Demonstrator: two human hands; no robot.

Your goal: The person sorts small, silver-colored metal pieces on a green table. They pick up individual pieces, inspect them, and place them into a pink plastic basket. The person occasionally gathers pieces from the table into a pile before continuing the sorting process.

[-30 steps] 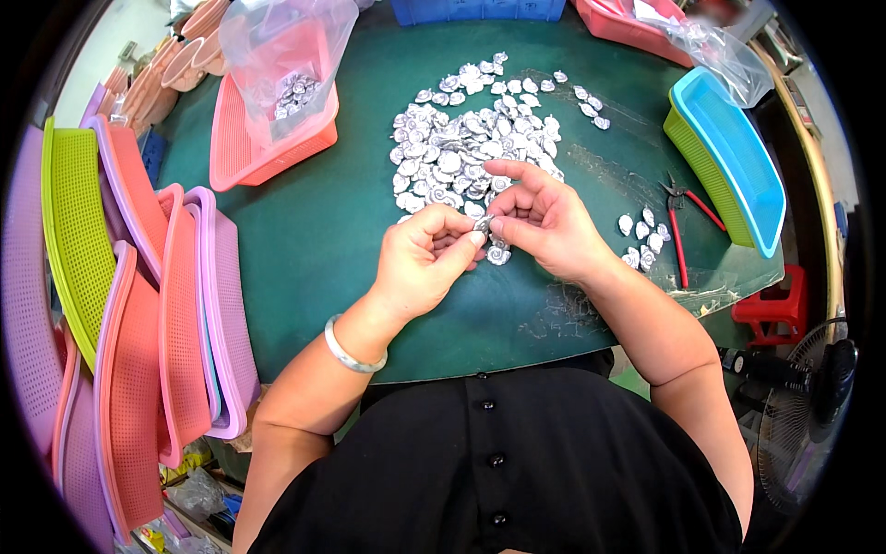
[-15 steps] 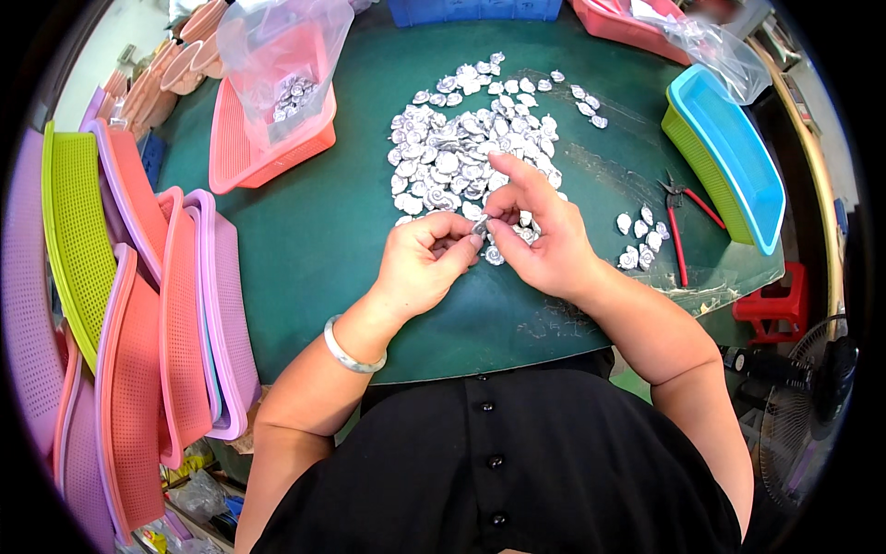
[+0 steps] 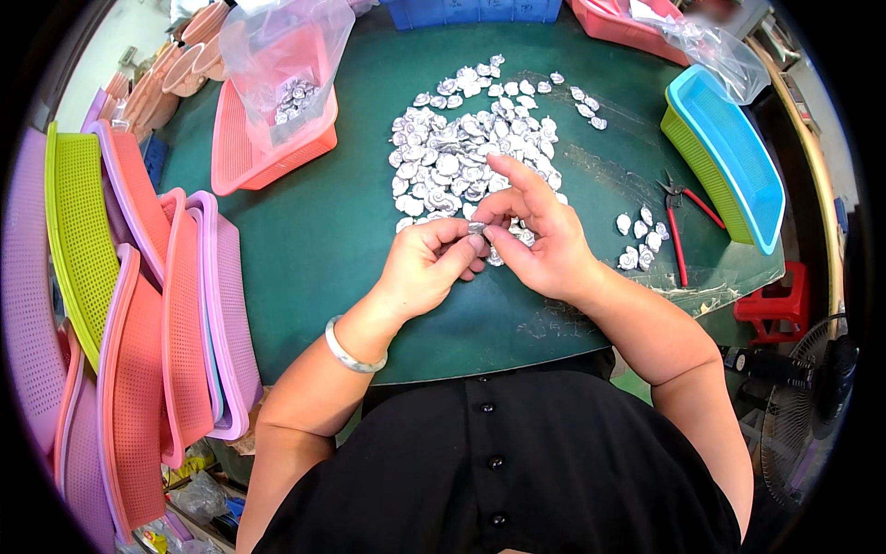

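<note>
Between my fingertips is a small silvery rose-shaped piece (image 3: 476, 228), mostly covered by the fingers. My left hand (image 3: 425, 265) pinches it from the left with thumb and forefinger. From the right, thumb and a bent finger of my right hand (image 3: 544, 233) grip the same piece, while the forefinger points up and away. Just beyond the hands lies a heap of similar silvery rose pieces (image 3: 448, 164) on the green tabletop (image 3: 314, 249). Several loose rose pieces (image 3: 643, 235) lie right of my right hand, beside red-handled pliers (image 3: 678, 235).
A pink basket (image 3: 277, 166) at the far left holds a plastic bag (image 3: 286, 55) with rose pieces inside. Stacked coloured baskets (image 3: 221, 305) line the left edge. A blue-and-green basket (image 3: 729, 148) stands at the right. A blue crate (image 3: 475, 11) sits at the back.
The small rose piece has turned slightly between my fingertips, and both hands have shifted a little. The heap and the loose pieces look the same.
</note>
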